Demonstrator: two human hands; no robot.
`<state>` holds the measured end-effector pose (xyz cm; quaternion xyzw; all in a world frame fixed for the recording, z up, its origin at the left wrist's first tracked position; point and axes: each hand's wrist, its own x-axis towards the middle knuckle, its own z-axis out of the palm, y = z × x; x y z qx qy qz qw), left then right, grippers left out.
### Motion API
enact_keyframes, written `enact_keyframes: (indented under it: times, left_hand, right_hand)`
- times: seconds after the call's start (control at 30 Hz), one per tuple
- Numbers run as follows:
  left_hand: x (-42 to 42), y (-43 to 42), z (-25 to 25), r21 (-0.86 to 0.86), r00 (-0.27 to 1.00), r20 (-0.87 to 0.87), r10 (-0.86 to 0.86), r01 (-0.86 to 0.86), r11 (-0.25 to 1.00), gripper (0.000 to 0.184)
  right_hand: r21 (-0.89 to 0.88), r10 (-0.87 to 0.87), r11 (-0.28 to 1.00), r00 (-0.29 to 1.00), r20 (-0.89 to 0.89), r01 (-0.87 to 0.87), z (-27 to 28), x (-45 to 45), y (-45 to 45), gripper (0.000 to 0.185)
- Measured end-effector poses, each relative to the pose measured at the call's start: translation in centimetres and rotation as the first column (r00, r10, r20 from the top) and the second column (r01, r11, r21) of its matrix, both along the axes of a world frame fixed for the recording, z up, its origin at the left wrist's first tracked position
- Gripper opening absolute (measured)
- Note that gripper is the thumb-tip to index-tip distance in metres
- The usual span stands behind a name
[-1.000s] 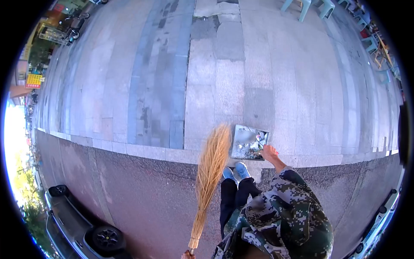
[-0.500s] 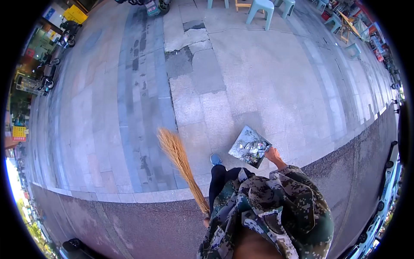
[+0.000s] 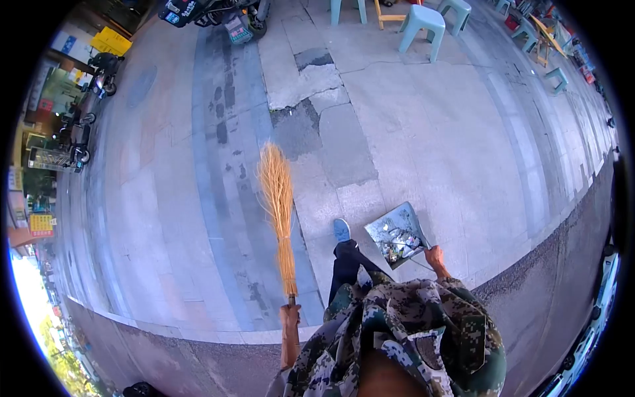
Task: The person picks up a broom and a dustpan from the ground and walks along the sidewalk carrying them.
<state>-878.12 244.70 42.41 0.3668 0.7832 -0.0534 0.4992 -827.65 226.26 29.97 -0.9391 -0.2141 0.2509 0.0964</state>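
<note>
My left hand [image 3: 290, 315] is wrapped round the short handle of a straw broom [image 3: 281, 212]. The bristles point forward, away from me, over the paving. On the other side, my right hand [image 3: 436, 259] grips a dustpan [image 3: 403, 217] by its handle, part of which is hidden by the fingers. Litter [image 3: 401, 245], crumpled and mixed in colour, lies in the pan, mostly toward its near side. Between broom and dustpan, one blue shoe [image 3: 341, 229] of mine steps forward.
Light blue stools [image 3: 423, 28] stand ahead on the right, near a wooden folding chair [image 3: 390, 13]. A parked scooter [image 3: 241, 26] is at the top, with more along the left side. Cracked, patched paving [image 3: 297, 129] lies ahead. Cars [image 3: 595, 311] line the far right.
My left hand has swung forward and out with the broom, whose bristles now point straighter ahead. The dustpan sits slightly lower and further right in view. Stools and scooter appear nearer.
</note>
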Motion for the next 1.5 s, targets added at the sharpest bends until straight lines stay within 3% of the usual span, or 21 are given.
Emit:
enact_keyframes:
  times: [0.03,0.07,0.13,0.27,0.4,0.5,0.57,0.63,0.7,0.73,0.8,0.93,1.07,1.2,1.37,1.47,1.5]
  left_hand:
    - [2.0,3.0,-1.0,0.058,0.999,0.050,-0.004,0.001,0.998,0.016]
    - [3.0,4.9,-0.7,0.091,0.997,0.078,-0.014,0.007,0.996,0.015]
    - [3.6,8.0,-0.1,0.018,0.990,0.127,0.061,-0.063,0.998,0.016]
    - [6.6,14.9,-6.0,0.041,0.979,0.192,0.063,-0.072,0.997,0.017]
    - [12.7,25.9,-10.3,0.014,0.978,-0.083,-0.191,0.192,0.981,0.017]
    - [15.6,36.3,-15.2,-0.017,0.931,-0.059,-0.361,0.361,0.933,0.015]
    - [17.7,39.5,-15.0,-0.022,0.917,-0.047,-0.395,0.394,0.919,0.015]
    - [20.2,40.4,-13.7,-0.120,0.826,0.039,-0.562,0.562,0.818,0.015]
    - [18.5,34.8,-11.3,-0.168,0.815,0.023,-0.579,0.574,0.801,0.016]
    - [17.8,32.2,-9.8,-0.159,0.819,0.009,-0.574,0.567,0.808,0.016]
    - [14.8,26.7,-6.9,-0.154,0.830,0.100,-0.550,0.558,0.815,0.015]
    - [10.7,23.1,-4.3,-0.139,0.733,0.050,-0.679,0.678,0.722,0.017]
    - [13.0,27.9,-1.7,-0.192,0.735,0.007,-0.678,0.666,0.721,0.019]
    - [15.6,34.8,-2.1,-0.076,0.726,-0.063,-0.684,0.680,0.729,0.018]
    - [26.5,42.1,-2.9,-0.126,0.730,-0.065,-0.680,0.670,0.731,0.014]
    - [29.6,41.1,-5.4,-0.171,0.682,-0.001,-0.731,0.720,0.672,0.014]
    - [29.6,39.8,-5.4,-0.224,0.597,0.008,-0.802,0.783,0.581,0.014]
  right_hand:
    - [-0.181,-0.065,0.983,0.987,-0.145,0.038,1.0,2.9,3.6,0.036]
    - [-0.199,-0.082,0.979,0.985,-0.150,0.051,3.6,2.7,5.3,0.035]
    - [-0.205,-0.051,0.978,0.994,-0.093,0.031,3.8,1.2,4.3,0.036]
    - [-0.143,-0.149,0.981,0.981,-0.124,0.131,0.4,3.3,4.2,0.038]
    - [-0.100,-0.174,0.981,0.981,-0.088,0.165,-0.3,5.4,7.1,0.038]
    - [-0.170,-0.242,0.961,0.959,-0.146,0.217,4.7,6.4,14.1,0.035]
    - [-0.167,-0.318,0.941,0.939,-0.134,0.294,5.9,4.5,15.5,0.035]
    - [-0.164,-0.391,0.915,0.912,-0.122,0.370,6.6,3.3,14.8,0.036]
    - [-0.125,-0.345,0.932,0.938,-0.017,0.341,6.8,2.8,12.9,0.037]
    - [-0.170,-0.408,0.904,0.911,-0.065,0.392,7.6,3.6,12.6,0.037]
    - [-0.161,-0.389,0.911,0.921,-0.021,0.381,7.2,5.4,10.9,0.038]
    - [-0.210,-0.403,0.895,0.915,-0.005,0.393,7.2,8.8,12.3,0.037]
    - [-0.161,-0.361,0.916,0.930,0.065,0.367,5.2,11.8,12.5,0.037]
    - [-0.155,-0.335,0.929,0.942,0.034,0.336,5.7,13.4,15.7,0.035]
    - [-0.166,-0.320,0.934,0.947,0.006,0.317,2.4,15.4,18.0,0.032]
    - [-0.171,-0.318,0.935,0.948,-0.008,0.312,1.3,15.5,20.5,0.031]
    - [-0.138,-0.308,0.943,0.951,-0.017,0.303,0.9,15.5,21.1,0.030]
